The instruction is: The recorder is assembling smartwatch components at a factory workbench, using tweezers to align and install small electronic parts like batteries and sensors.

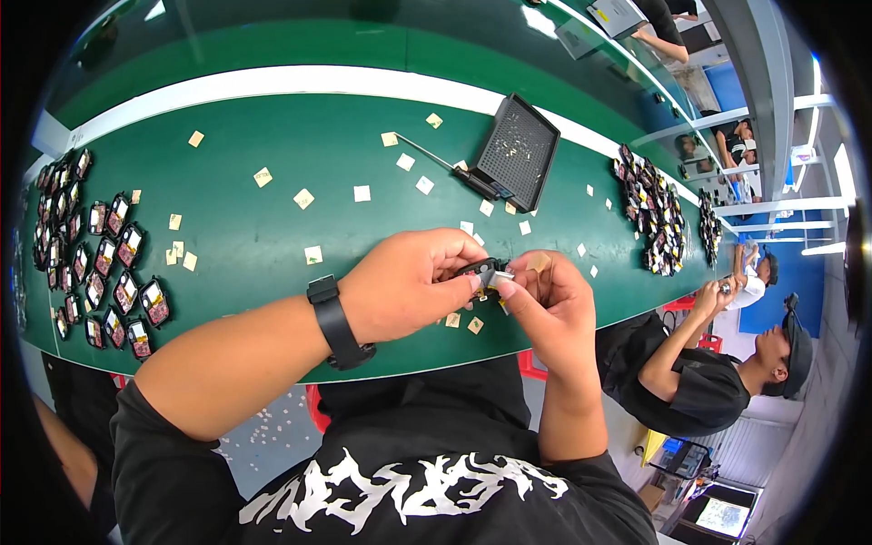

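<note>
A: Where were the hands at that moment?

B: Both were raised just above the near edge of the green surface (272,236). The left hand (409,282) was curled around a small black part (481,269), fingers closed on it. The right hand (545,300) met it from the other side, thumb and forefinger pinched on a small pale square piece (504,277) right at the part's end.

A: So what step did it look like?

B: I would judge it as fitting or peeling that pale piece at the black part; the contact itself was too small to read.

A: And around them?

B: Loose tan squares (304,198) lay scattered across the surface, a few just under the hands. A black mesh tray (518,150) sat farther back, tilted, with a thin rod beside it. Rows of dark finished pieces (118,272) lay at the left, a heap of dark pieces (654,213) at the right.

A: What did the next move call for?

B: Probably a steady grip from the left hand and fine fingertip alignment from the right.
</note>
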